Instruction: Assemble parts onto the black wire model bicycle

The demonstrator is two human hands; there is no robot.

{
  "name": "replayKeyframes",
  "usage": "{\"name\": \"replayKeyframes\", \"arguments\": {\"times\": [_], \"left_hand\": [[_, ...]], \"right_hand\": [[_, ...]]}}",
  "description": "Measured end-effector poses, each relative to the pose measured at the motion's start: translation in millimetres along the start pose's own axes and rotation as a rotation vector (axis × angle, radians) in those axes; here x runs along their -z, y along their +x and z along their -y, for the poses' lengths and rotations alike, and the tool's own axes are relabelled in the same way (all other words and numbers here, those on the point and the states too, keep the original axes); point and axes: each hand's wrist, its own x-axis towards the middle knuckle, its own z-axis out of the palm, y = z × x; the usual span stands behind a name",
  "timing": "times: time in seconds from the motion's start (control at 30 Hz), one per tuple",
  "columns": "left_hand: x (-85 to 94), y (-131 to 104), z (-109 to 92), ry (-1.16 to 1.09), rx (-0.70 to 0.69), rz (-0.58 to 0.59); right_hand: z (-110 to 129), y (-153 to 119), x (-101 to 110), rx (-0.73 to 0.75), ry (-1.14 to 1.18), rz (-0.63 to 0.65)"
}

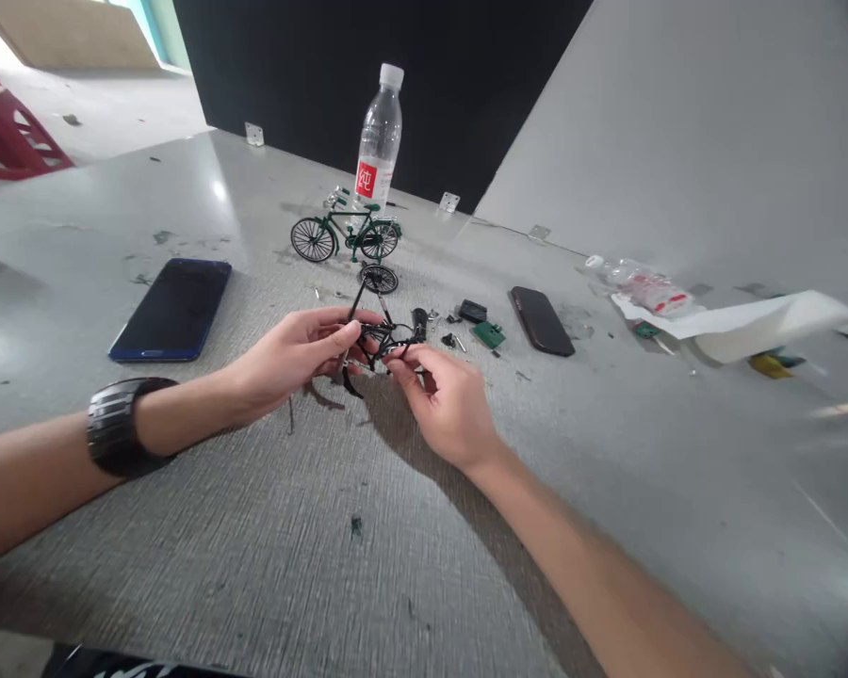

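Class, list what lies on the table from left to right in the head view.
Blue phone → left hand → black bicycle frame → right hand → dark phone → white paper.

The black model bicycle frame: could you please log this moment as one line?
left hand: holds black model bicycle frame | right hand: pinches same frame | loose wheel: on table behind | green model bicycle: upright by bottle

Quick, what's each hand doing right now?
Left hand: closed on the black bike frame.
Right hand: fingertips pinching the same frame.
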Motion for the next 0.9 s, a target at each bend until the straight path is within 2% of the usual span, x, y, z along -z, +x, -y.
{"name": "replayKeyframes", "arguments": {"times": [0.23,0.33,0.6,0.77,0.9], "left_hand": [[1.8,1.7,2.6,-0.037,-0.006,0.002],[1.6,1.4,2.6,-0.041,-0.006,-0.003],[2.9,0.4,2.2,-0.087,-0.015,0.027],[3.4,0.7,4.7,-0.137,-0.020,0.046],[4.5,1.4,7.1,-0.146,-0.017,0.062]], "right_hand": [[1.5,-0.1,1.7,-0.133,0.198,0.025],[3.2,0.7,2.5,-0.158,0.216,0.008],[1.5,1.6,2.4,-0.064,0.126,-0.030],[0.0,-0.1,2.0,-0.044,0.211,0.020],[0.6,-2.3,1.5,-0.039,0.190,0.065]]}}
